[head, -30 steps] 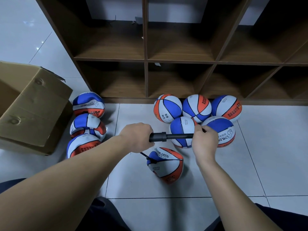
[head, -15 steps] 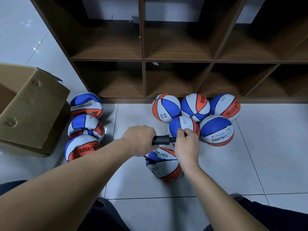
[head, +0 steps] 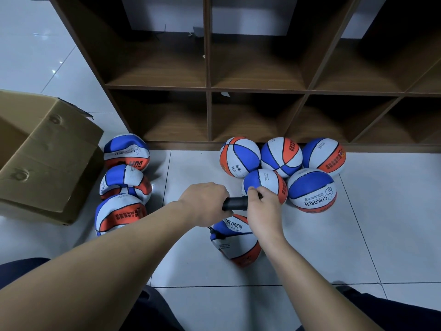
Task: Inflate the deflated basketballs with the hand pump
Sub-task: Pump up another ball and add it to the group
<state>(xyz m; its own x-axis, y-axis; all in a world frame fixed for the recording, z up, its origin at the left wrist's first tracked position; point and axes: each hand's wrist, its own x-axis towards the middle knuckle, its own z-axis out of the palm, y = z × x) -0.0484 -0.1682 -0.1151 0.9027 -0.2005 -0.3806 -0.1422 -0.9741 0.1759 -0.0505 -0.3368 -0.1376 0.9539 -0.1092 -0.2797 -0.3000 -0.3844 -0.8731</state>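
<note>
A person's left hand (head: 205, 201) grips the black hand pump (head: 236, 203) while the right hand (head: 263, 206) clasps its handle end, above a slack basketball (head: 235, 244) on the tiled floor (head: 334, 247). Five round balls (head: 312, 189) cluster beside a wooden shelf (head: 207, 91); three flat ones (head: 120, 213) lie near a cardboard box (head: 47, 163).

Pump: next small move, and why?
Probably draw the right hand outward to pull the handle out for another stroke: the hand pump looks fully compressed between both hands, and the hose-fed basketball looks soft.
</note>
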